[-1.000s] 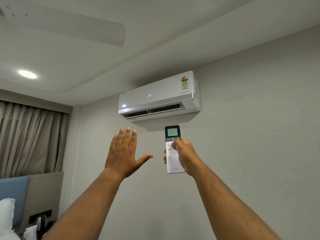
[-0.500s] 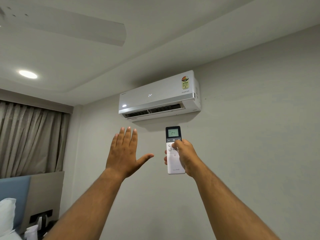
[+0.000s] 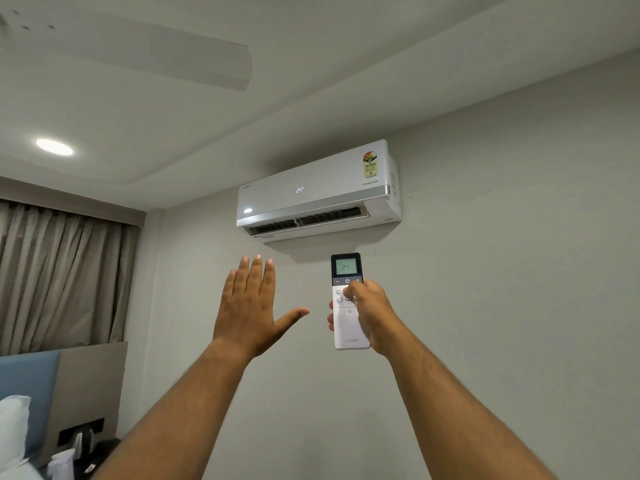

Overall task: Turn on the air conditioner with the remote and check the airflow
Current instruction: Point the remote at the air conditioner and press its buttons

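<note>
A white air conditioner [image 3: 318, 188] hangs high on the wall, its front showing 24 and its lower louvre open. My left hand [image 3: 251, 306] is raised flat below the vent, fingers together, thumb out, holding nothing. My right hand [image 3: 372, 313] grips a white remote [image 3: 346, 327] upright below the unit's right half. The remote's screen reads 24 and my thumb rests on the buttons under the power key.
A ceiling fan blade [image 3: 149, 60] and a lit round ceiling light [image 3: 54, 147] are overhead. Grey curtains [image 3: 62, 275] hang at left above a blue and grey headboard [image 3: 52, 393], a white pillow [image 3: 12, 427] and a bedside clutter [image 3: 79, 448].
Both hands and the remote stay almost still; they have shifted only slightly in the view.
</note>
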Motion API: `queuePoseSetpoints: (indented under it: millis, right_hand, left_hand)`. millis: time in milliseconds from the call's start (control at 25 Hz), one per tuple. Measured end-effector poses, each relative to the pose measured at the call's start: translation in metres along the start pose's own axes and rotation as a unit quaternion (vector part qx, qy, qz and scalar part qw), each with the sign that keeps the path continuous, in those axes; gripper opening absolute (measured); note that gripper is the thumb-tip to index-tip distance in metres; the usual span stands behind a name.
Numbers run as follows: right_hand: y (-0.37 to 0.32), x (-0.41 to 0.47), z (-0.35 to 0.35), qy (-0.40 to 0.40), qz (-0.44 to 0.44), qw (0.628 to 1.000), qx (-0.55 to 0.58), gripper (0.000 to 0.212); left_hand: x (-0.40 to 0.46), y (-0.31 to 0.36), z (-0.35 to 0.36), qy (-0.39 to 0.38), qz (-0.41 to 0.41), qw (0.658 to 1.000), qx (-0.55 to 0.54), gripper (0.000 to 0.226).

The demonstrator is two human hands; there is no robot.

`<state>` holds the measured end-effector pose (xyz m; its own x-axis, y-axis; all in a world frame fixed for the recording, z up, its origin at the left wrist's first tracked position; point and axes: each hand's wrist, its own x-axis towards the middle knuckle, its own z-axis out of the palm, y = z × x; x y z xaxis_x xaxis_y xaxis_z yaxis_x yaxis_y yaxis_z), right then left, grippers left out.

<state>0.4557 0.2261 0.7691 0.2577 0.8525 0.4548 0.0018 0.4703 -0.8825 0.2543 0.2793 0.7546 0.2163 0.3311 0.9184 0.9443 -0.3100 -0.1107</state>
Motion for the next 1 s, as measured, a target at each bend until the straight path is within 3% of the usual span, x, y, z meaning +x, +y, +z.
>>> queuePoseSetpoints:
  millis: [1000]
  right_hand:
    - [-0.005, 0.005, -0.001, -0.009, -0.008, 1.0, -0.013, 0.017]
  left_hand:
    - [0.009, 0.0, -0.006, 0.009, 0.012, 1.0, 0.013, 0.105]
